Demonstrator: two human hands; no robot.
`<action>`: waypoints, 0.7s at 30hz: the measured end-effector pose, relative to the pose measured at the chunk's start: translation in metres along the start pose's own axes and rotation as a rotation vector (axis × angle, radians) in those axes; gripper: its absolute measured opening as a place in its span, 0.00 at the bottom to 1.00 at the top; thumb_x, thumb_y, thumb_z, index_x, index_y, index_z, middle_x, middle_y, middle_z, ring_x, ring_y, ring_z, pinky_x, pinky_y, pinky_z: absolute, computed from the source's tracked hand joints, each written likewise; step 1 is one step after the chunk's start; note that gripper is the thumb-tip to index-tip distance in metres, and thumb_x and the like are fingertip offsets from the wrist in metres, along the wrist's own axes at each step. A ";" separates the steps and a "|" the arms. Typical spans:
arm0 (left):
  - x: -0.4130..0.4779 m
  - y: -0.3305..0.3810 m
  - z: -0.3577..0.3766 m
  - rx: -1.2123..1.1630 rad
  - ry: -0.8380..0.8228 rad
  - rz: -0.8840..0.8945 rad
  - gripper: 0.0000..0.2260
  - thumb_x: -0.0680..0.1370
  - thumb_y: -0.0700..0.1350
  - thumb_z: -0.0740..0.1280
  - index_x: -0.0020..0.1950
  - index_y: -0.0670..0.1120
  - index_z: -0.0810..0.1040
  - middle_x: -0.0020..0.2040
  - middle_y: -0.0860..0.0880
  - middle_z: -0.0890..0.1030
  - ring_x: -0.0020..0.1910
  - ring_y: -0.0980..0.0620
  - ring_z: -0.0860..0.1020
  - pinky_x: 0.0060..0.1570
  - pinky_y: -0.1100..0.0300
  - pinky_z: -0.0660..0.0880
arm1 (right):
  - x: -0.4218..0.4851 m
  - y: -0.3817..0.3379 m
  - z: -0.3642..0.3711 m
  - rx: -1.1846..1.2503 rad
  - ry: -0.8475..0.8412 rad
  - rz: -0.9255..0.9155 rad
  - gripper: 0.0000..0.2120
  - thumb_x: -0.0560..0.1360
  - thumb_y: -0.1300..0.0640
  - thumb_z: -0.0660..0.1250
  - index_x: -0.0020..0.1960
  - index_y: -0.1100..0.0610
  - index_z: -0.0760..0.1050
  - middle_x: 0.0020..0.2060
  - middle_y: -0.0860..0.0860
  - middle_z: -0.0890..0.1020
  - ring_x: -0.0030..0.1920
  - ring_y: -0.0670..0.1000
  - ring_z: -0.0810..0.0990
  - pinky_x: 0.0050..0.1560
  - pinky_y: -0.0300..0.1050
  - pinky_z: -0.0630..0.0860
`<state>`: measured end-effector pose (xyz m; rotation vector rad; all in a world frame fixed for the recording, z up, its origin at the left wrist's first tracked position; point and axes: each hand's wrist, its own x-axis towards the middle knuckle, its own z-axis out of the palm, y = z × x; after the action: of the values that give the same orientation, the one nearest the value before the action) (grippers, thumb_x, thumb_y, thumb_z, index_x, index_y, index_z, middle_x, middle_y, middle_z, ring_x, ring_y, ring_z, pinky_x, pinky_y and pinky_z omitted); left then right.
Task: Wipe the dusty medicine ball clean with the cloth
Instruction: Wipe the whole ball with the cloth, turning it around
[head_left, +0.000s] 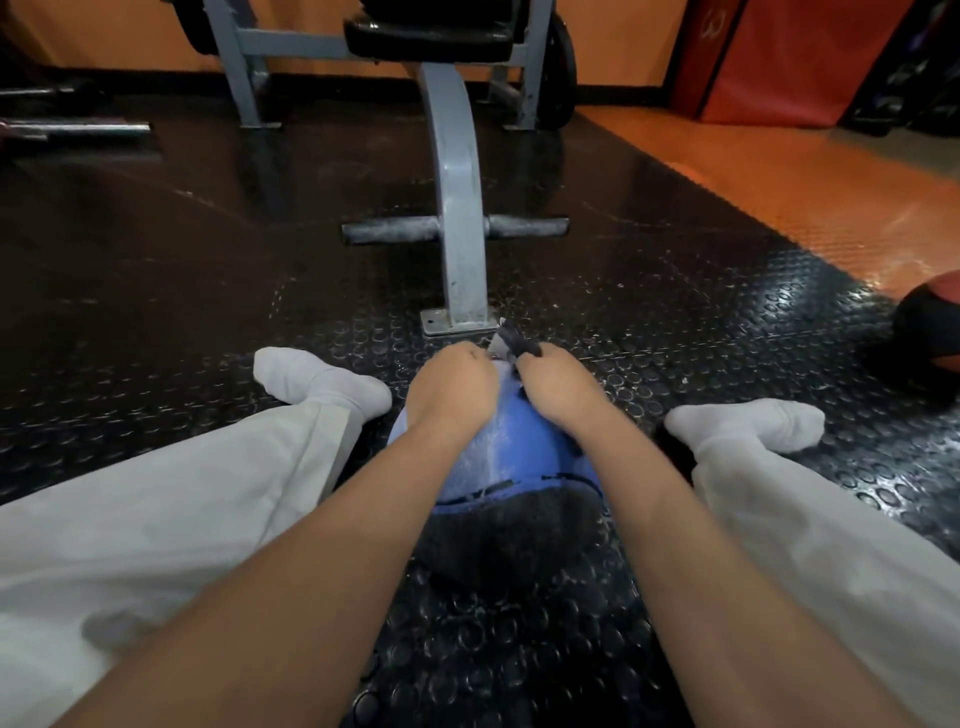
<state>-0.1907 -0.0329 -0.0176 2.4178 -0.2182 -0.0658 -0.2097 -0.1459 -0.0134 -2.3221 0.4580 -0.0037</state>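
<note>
Blue and black, with a pale dusty film, the ball (498, 457) lies on the black studded mat (701, 322) between the person's spread legs. At its far side the right hand (558, 387) grips a dark and white cloth (511, 340) with curled fingers. The left hand (452, 384), also curled, pinches the cloth's pale edge. Beyond stands a grey bench frame (457, 208), and a red and black ball (930, 338) lies well apart at the right.
</note>
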 end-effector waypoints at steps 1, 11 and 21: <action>0.005 0.002 -0.002 0.014 -0.012 -0.003 0.13 0.81 0.42 0.56 0.52 0.40 0.80 0.53 0.43 0.80 0.53 0.41 0.77 0.46 0.56 0.69 | -0.015 -0.001 0.009 -0.076 0.106 -0.062 0.16 0.78 0.54 0.54 0.60 0.56 0.74 0.56 0.56 0.78 0.55 0.58 0.75 0.55 0.51 0.71; -0.002 0.015 0.002 0.154 -0.064 0.159 0.13 0.82 0.42 0.56 0.56 0.43 0.81 0.56 0.44 0.82 0.54 0.42 0.78 0.51 0.53 0.73 | -0.057 0.030 0.010 -0.014 0.271 -0.221 0.22 0.76 0.48 0.52 0.64 0.55 0.74 0.60 0.52 0.76 0.59 0.54 0.74 0.62 0.52 0.69; -0.012 -0.007 -0.006 -0.246 -0.152 0.099 0.16 0.82 0.42 0.55 0.58 0.53 0.81 0.60 0.55 0.80 0.55 0.54 0.76 0.59 0.57 0.71 | -0.006 0.036 -0.021 0.535 -0.181 0.297 0.15 0.80 0.56 0.57 0.38 0.54 0.78 0.31 0.51 0.79 0.33 0.49 0.75 0.37 0.43 0.70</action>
<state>-0.2008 -0.0218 -0.0177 2.1555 -0.3764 -0.2193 -0.2295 -0.1819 -0.0224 -1.6992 0.6193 0.2019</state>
